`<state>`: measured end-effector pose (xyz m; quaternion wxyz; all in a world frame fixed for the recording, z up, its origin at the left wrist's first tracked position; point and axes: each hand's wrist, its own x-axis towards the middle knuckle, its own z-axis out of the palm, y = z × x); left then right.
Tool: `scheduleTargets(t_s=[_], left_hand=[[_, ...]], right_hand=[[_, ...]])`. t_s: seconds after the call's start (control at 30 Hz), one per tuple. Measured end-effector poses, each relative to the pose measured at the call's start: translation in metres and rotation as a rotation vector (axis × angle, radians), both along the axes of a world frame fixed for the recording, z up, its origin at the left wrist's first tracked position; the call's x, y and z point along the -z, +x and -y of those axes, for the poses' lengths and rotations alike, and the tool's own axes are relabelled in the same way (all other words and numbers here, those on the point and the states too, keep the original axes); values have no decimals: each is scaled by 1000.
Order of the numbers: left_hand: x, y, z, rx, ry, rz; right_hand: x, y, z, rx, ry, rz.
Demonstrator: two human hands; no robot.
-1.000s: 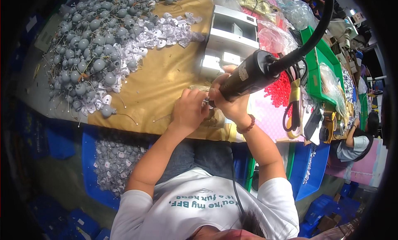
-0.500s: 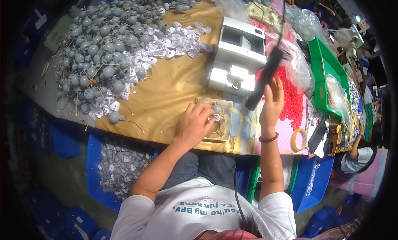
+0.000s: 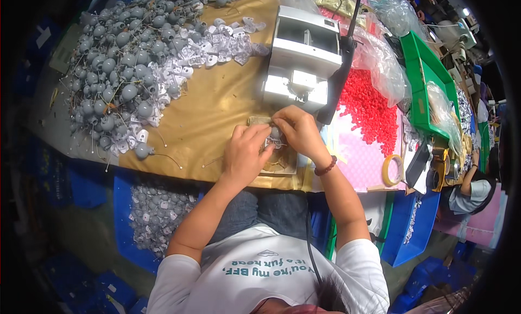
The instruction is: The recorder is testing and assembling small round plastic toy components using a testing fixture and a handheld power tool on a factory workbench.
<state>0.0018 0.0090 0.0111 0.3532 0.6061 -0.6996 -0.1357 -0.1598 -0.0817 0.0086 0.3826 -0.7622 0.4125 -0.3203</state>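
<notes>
My left hand [image 3: 245,151] and my right hand [image 3: 296,130] meet over a small tan work pad [image 3: 279,161] on the brown-covered table [image 3: 217,105]. Both pinch a small grey ball part with a white bracket [image 3: 274,137] between their fingertips. The black electric screwdriver [image 3: 336,78] hangs on its cord just right of my right hand, held by nobody. A white metal machine [image 3: 304,51] stands right behind my hands.
A big heap of grey ball parts with wires [image 3: 116,70] and white brackets [image 3: 217,43] covers the table's left. Red small pieces [image 3: 369,110], a tape roll [image 3: 392,170] and green trays [image 3: 426,86] lie right. A blue bin of parts [image 3: 154,213] sits below left. Another person [image 3: 467,192] sits far right.
My right hand let go of the black screwdriver, which swung up and now hangs by the machine. That hand came back down and joined my left hand on the small part.
</notes>
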Motion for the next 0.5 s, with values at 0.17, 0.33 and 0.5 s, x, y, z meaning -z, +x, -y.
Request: scheduleTargets(t_s=[0.17,0.33,0.5], left_hand=[[1,-3,-2,-2,-19,-10],[0,-3,-2,5,-13,-6],[4,-2,-2,22,-41,14]], right_hand=[[1,9,-13,144,113,169],[14,16,-10,216,224,454],[17,18,-10,321,300,730]])
